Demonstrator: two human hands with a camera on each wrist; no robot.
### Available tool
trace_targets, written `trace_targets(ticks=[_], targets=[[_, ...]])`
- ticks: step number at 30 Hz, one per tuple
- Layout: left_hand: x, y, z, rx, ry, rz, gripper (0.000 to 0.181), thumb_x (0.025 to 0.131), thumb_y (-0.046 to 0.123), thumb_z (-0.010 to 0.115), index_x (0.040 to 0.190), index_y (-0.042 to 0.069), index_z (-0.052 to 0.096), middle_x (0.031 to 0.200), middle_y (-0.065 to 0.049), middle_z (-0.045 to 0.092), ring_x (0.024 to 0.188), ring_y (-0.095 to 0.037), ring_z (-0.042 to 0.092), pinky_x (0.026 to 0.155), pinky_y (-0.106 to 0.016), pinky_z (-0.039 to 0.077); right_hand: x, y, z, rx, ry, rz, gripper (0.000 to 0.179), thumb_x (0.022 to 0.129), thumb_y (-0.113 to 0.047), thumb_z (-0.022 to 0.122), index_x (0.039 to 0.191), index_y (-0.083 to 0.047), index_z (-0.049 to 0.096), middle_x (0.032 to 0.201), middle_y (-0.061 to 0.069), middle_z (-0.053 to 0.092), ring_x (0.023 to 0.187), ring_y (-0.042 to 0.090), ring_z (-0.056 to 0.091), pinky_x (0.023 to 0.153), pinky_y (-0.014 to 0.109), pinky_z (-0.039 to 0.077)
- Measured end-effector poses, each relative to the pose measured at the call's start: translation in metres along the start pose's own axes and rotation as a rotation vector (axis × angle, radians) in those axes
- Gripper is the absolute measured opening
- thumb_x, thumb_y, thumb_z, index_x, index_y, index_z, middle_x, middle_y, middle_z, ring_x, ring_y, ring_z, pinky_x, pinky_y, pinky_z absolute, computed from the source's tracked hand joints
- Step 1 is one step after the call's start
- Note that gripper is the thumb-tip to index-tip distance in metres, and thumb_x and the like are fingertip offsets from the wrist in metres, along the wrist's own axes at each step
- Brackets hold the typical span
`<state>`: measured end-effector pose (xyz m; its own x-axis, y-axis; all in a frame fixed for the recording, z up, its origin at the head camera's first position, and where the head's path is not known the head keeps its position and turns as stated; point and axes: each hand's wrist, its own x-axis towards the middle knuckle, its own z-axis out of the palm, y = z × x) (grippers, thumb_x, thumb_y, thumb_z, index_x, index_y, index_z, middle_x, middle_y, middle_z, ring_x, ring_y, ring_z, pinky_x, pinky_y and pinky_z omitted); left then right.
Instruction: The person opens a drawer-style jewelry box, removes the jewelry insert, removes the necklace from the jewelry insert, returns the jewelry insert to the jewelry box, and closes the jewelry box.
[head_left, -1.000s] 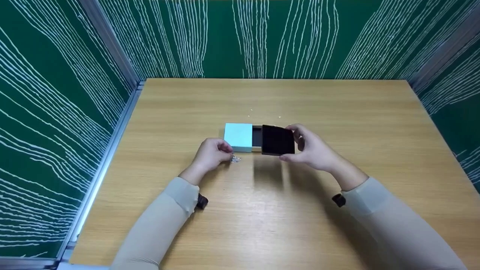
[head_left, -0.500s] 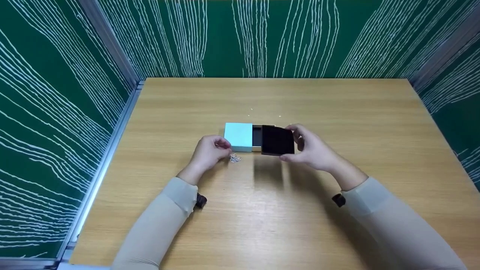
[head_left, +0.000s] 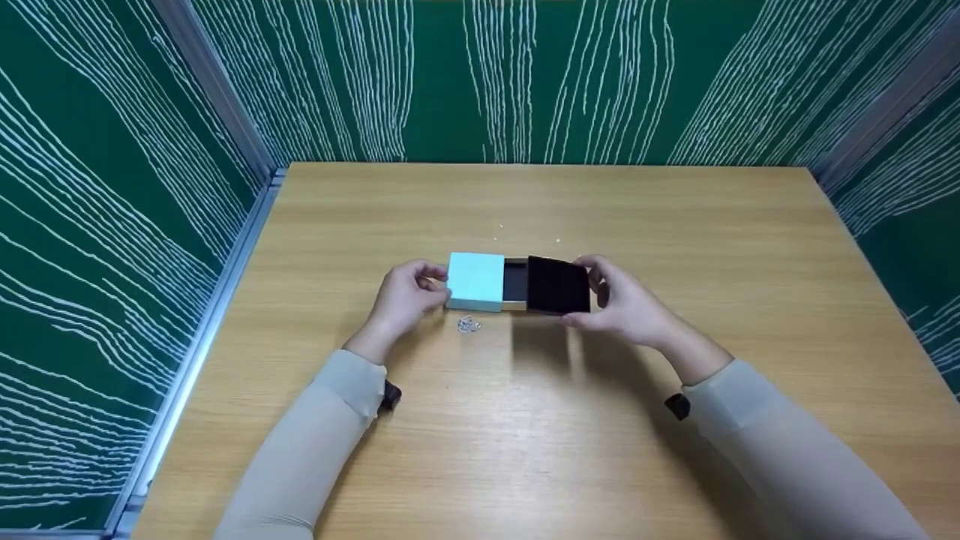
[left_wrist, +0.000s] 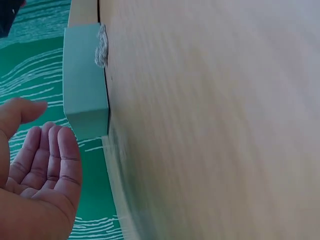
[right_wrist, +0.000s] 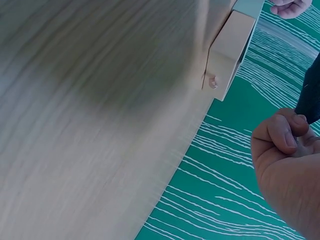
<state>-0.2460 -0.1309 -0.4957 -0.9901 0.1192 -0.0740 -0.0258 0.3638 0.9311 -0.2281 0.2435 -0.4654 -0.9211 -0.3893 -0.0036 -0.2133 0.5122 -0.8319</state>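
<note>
The black pad [head_left: 559,285] hung above the half-out drawer [head_left: 514,283] of the turquoise box [head_left: 475,280], pinched by the right hand [head_left: 626,305]; a slackened pinch could have dropped it. The left hand [head_left: 405,298], thumb and fingers parted beside the box, might have bumped the silvery chain [head_left: 469,325] on the bench [head_left: 525,442]. The pad hid much of the drawer.
</note>
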Motion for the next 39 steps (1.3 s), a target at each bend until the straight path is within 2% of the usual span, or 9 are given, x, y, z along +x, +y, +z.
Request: trace_targets(ticks=[3,6,13,20,28,39], targets=[[0.005,0.0,-0.007,0.011,-0.031,-0.005,0.038,0.099,0.006,0.083,0.137,0.004,0.074,0.127,-0.011,0.074,0.108,-0.019,0.068,0.086,-0.024,0.06,0.003,0.002,-0.001,-0.015,0.002,0.012,0.086,0.085,-0.02,0.099,0.156,-0.004,0.053,0.107,0.013,0.052,0.095,0.03,0.051,0.081,0.026,0.045],[0.011,0.002,-0.013,0.042,-0.064,-0.016,0.046,0.099,0.013,0.086,0.142,0.009,0.071,0.133,-0.009,0.07,0.117,-0.023,0.063,0.091,-0.031,0.058,0.006,0.004,-0.001,-0.024,0.004,0.021,0.087,0.085,-0.021,0.1,0.156,-0.005,0.053,0.108,0.012,0.054,0.094,0.03,0.052,0.08,0.025,0.045],[0.025,0.006,-0.017,0.166,-0.148,-0.029,0.074,0.096,0.028,0.093,0.162,0.017,0.058,0.157,-0.002,0.061,0.144,-0.029,0.053,0.117,-0.05,0.054,0.011,0.012,-0.002,-0.05,0.013,0.042,0.089,0.084,-0.022,0.1,0.157,-0.005,0.052,0.11,0.012,0.057,0.089,0.026,0.052,0.077,0.026,0.047],[0.033,0.003,-0.013,0.22,-0.209,-0.029,0.087,0.094,0.028,0.095,0.168,0.017,0.052,0.174,-0.005,0.05,0.161,-0.035,0.046,0.135,-0.054,0.043,0.014,0.015,-0.002,-0.05,0.009,0.055,0.088,0.085,-0.026,0.1,0.157,-0.008,0.053,0.111,0.011,0.053,0.086,0.024,0.05,0.077,0.027,0.045],[0.035,0.004,-0.015,0.26,-0.222,-0.035,0.092,0.093,0.028,0.096,0.171,0.02,0.048,0.181,-0.008,0.041,0.167,-0.037,0.042,0.139,-0.052,0.038,0.02,0.016,-0.004,-0.069,0.008,0.053,0.09,0.084,-0.029,0.101,0.157,-0.008,0.053,0.111,0.011,0.056,0.087,0.025,0.051,0.077,0.028,0.046],[0.037,0.005,-0.014,0.274,-0.226,-0.034,0.091,0.092,0.025,0.097,0.17,0.021,0.049,0.181,-0.005,0.043,0.168,-0.034,0.043,0.14,-0.05,0.036,0.025,0.024,-0.004,-0.079,0.001,0.07,0.091,0.084,-0.027,0.101,0.157,-0.006,0.052,0.112,0.013,0.057,0.093,0.027,0.053,0.078,0.028,0.046]])
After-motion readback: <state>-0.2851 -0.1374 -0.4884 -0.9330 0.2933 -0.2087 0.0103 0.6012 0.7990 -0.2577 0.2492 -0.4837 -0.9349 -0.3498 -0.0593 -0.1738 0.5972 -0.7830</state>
